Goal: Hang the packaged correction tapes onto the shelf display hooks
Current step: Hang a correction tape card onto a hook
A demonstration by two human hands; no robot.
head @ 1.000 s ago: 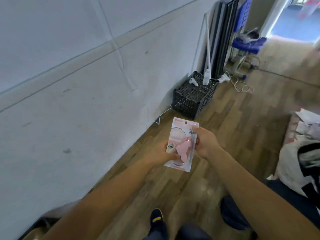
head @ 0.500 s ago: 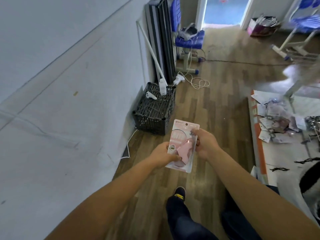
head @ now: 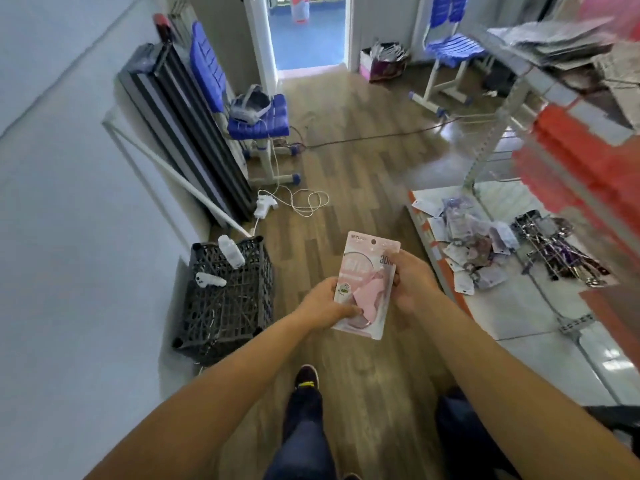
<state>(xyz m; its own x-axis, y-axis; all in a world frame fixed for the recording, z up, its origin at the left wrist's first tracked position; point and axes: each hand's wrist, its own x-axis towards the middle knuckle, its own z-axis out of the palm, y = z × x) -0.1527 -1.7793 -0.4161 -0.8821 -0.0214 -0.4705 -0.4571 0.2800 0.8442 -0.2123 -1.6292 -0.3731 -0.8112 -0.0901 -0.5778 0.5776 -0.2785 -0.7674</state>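
A pink packaged correction tape (head: 363,275) is held upright in front of me, its hang hole at the top. My left hand (head: 322,306) grips its lower left edge, thumb over the front. My right hand (head: 412,275) pinches its right edge. To the right stands a metal display shelf (head: 491,150) with thin wire hooks (head: 498,154) and orange trim; its upper part is blurred. The white base shelf (head: 519,327) carries a loose heap of small packaged items (head: 478,251).
A black plastic crate (head: 225,296) with a white bottle and a white controller on it sits by the left wall. Dark panels and a white pole lean on the wall. Blue chairs (head: 259,123) stand ahead, with cables on the wooden floor. My feet are below.
My view has swung right from the wall toward the room, bringing the display shelf and its base into sight. Both hands keep the same hold on the package.
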